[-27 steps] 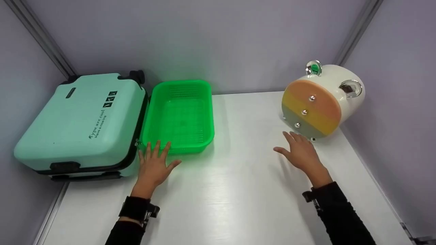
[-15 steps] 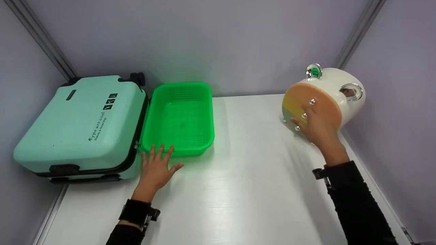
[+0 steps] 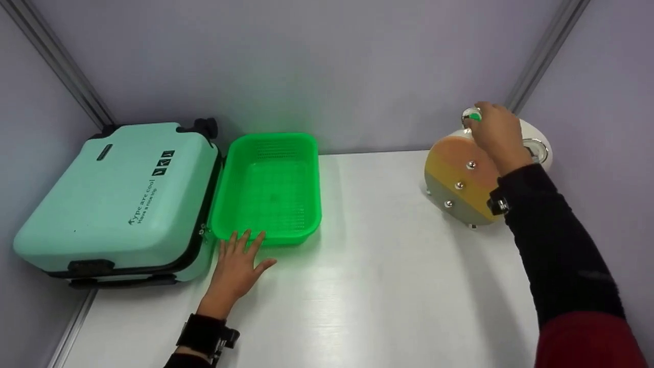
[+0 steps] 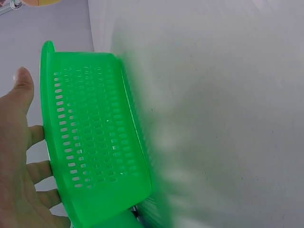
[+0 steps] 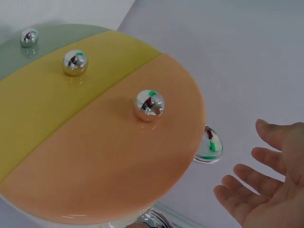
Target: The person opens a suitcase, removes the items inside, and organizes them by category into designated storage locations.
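In the head view my left hand lies at the near rim of a green plastic basket, fingers straight and spread. The left wrist view shows its fingertips at the rim of the perforated basket. My right hand is raised over the top of a rounded white drum-shaped thing, whose front is striped orange, yellow and green with three silver knobs. It partly covers a chrome ear-like loop. In the right wrist view, the right hand's loosely bent fingers are apart from the striped front.
A mint-green hard-shell suitcase lies flat left of the basket, close against it. Pale lilac walls enclose the white table at the back and sides. A second chrome loop sits on the drum's right side.
My right hand has moved up and away from me, from before the striped front to above the drum's top. The left hand has barely moved.
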A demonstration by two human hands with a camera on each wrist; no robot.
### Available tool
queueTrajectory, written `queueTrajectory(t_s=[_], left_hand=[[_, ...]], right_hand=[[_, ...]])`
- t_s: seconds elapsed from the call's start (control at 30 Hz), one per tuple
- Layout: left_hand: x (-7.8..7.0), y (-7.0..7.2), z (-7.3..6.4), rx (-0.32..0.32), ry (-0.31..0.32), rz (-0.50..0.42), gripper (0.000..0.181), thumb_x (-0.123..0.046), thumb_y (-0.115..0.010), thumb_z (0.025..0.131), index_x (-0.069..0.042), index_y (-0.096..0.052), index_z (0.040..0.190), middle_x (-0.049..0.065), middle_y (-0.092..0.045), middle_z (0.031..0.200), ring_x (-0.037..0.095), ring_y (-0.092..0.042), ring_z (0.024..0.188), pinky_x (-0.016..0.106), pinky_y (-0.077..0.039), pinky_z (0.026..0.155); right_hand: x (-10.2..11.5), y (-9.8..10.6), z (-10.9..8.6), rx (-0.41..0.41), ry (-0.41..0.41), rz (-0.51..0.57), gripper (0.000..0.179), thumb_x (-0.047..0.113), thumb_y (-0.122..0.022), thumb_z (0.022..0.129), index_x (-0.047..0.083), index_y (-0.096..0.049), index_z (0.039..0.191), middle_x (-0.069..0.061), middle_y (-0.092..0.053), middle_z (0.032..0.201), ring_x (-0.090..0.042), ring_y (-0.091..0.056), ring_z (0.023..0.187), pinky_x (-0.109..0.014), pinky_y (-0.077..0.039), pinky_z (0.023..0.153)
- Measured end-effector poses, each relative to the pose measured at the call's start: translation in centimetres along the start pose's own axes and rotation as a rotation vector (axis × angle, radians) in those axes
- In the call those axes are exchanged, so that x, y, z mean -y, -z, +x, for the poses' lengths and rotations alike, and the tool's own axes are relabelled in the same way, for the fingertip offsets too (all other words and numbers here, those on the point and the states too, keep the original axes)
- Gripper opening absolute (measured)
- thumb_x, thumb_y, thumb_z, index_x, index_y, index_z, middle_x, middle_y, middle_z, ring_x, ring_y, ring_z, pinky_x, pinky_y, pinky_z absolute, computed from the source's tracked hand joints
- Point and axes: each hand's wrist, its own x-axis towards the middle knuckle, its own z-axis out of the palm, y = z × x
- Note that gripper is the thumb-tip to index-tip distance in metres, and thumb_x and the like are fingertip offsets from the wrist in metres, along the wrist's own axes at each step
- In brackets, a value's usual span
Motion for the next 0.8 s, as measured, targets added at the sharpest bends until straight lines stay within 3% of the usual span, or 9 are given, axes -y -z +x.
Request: queueTrajectory(t_s=[0.1,0.33,0.53,0.63,0.8], left_hand=[[-0.1,0.4,-0.1,0.012,-0.006,-0.002,0.077,-0.064,-0.048,0.093,-0.017,-0.036,0.153,0.023,-0.033,0.152,0.048,-0.02,0.141,0.068,-0.01,0.11],[-0.6,1.2,-0.1,0.067,-0.026,0.008,0.075,-0.063,-0.045,0.095,-0.016,-0.037,0.152,0.021,-0.033,0.153,0.048,-0.021,0.141,0.069,-0.011,0.11],[-1.5,1.2,1.1,0.066,-0.032,0.0,0.076,-0.066,-0.042,0.094,-0.017,-0.037,0.152,0.02,-0.03,0.155,0.047,-0.019,0.142,0.069,-0.009,0.11],[-2.8,1.2,2.3,0.056,-0.048,-0.018,0.074,-0.064,-0.042,0.095,-0.017,-0.038,0.152,0.02,-0.031,0.155,0.046,-0.019,0.143,0.068,-0.009,0.111],[-6.1,1.2,5.0,0.018,-0.094,-0.045,0.073,-0.064,-0.04,0.096,-0.016,-0.039,0.151,0.018,-0.033,0.153,0.043,-0.021,0.143,0.064,-0.01,0.113]], right_hand=[[-0.5,0.1,1.0,-0.021,0.01,-0.002,0.056,0.026,-0.046,0.103,-0.005,-0.033,0.148,-0.036,-0.04,0.141,-0.053,-0.035,0.13,-0.061,-0.025,0.109],[-2.2,0.2,1.7,0.022,-0.061,-0.007,0.044,0.009,-0.039,0.101,-0.005,-0.042,0.143,-0.035,-0.044,0.137,-0.056,-0.036,0.127,-0.063,-0.024,0.109],[-2.9,0.6,1.6,0.0,-0.123,0.016,0.047,-0.003,-0.035,0.095,-0.005,-0.048,0.14,-0.032,-0.05,0.133,-0.052,-0.044,0.122,-0.06,-0.034,0.104],[-2.9,0.7,1.2,0.013,-0.101,0.021,0.043,-0.003,-0.04,0.095,-0.005,-0.052,0.137,-0.03,-0.054,0.129,-0.049,-0.048,0.116,-0.059,-0.038,0.1],[-2.4,0.5,0.4,0.046,0.026,-0.026,0.035,0.0,-0.043,0.1,-0.004,-0.057,0.132,-0.03,-0.058,0.122,-0.048,-0.051,0.11,-0.06,-0.04,0.095]])
